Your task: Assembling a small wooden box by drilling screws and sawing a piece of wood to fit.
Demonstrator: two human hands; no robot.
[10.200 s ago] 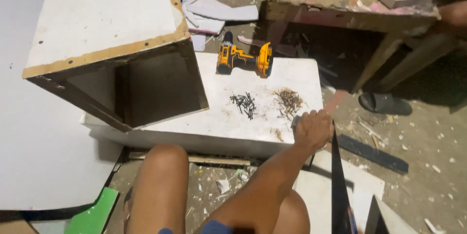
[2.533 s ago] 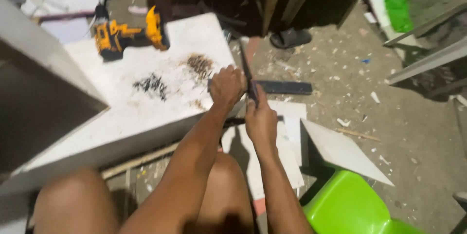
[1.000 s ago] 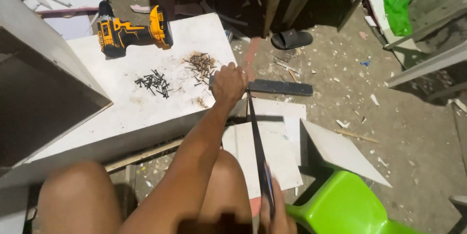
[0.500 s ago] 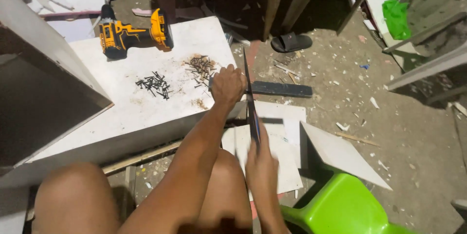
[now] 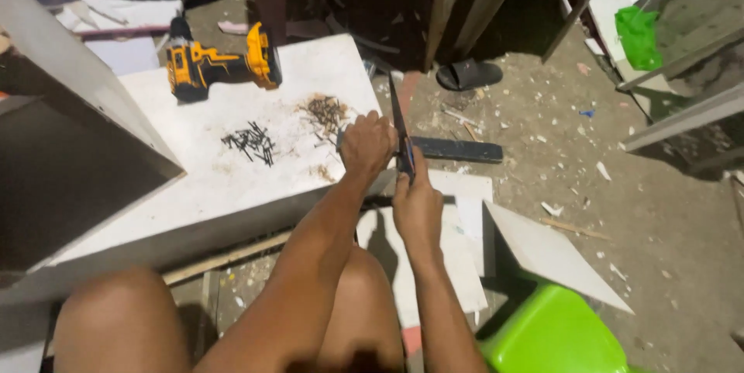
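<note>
Head view: left hand [image 5: 366,143] clenched on the white board [image 5: 232,179], right hand [image 5: 417,202] gripping the handsaw [image 5: 399,129] mid-cut, edge not yet severed.

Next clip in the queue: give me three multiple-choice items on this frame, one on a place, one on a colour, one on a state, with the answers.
1. Where does the cordless drill lie?
A. on the white board
B. on the dirt floor
C. on the green stool

2. What colour is the stool at the lower right?
A. red
B. bright green
C. blue

3. What is the right hand doing?
A. hanging free in the air
B. resting flat on a knee
C. gripping the dark saw-like blade

Answers:
1 A, the yellow and black drill rests near the far end of the board, beyond the piles of screws.
2 B, its seat shows bright green beside the leg.
3 C, its fingers close round the near end of the blade, with the left hand at the board's edge beside it.
</note>
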